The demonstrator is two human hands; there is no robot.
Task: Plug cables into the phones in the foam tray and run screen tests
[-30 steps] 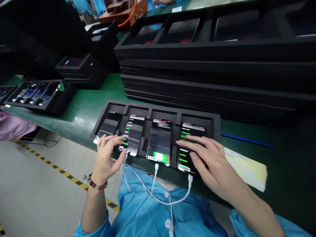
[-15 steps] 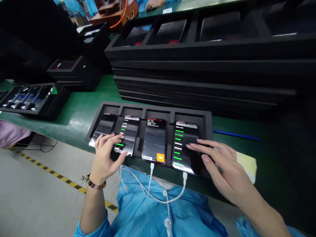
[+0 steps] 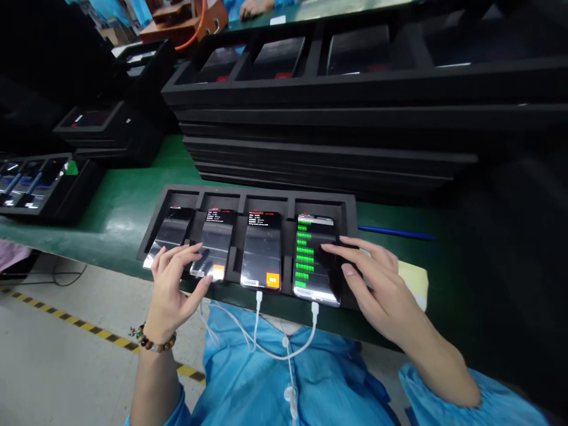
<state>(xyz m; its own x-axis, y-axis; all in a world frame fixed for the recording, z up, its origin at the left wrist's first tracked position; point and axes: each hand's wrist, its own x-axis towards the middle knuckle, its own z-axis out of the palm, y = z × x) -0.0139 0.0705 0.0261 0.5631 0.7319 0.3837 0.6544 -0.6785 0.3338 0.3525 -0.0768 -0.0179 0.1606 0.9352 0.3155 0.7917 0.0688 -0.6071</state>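
Several smartphones lie in the slots of a black foam tray (image 3: pixel 261 197) in front of me. My left hand (image 3: pixel 171 284) rests over the two left ones, fingers spread, by the smartphone with an orange square (image 3: pixel 215 242) and the dark-screened smartphone (image 3: pixel 171 228). A third smartphone (image 3: pixel 261 248) also shows an orange square, with a white cable (image 3: pixel 257 313) at its lower end. At the right, my right hand (image 3: pixel 381 284) is open, a fingertip at the screen of the smartphone with green text lines (image 3: pixel 310 275). Another white cable plug (image 3: pixel 315 313) meets this phone's lower end.
A tall stack of black foam trays (image 3: pixel 310 136) with phones stands behind. A blue pen (image 3: pixel 394 232) and a yellow pad (image 3: pixel 413 281) lie at the right of the green table (image 3: pixel 128 201). More trays (image 3: pixel 44 189) sit left; a person's hand (image 3: pixel 256 8) shows at the back.
The second phone's screen went from a text list to an orange square. The right phone's list now shows all green lines. Both hands remain over the phones; the view has shifted slightly.
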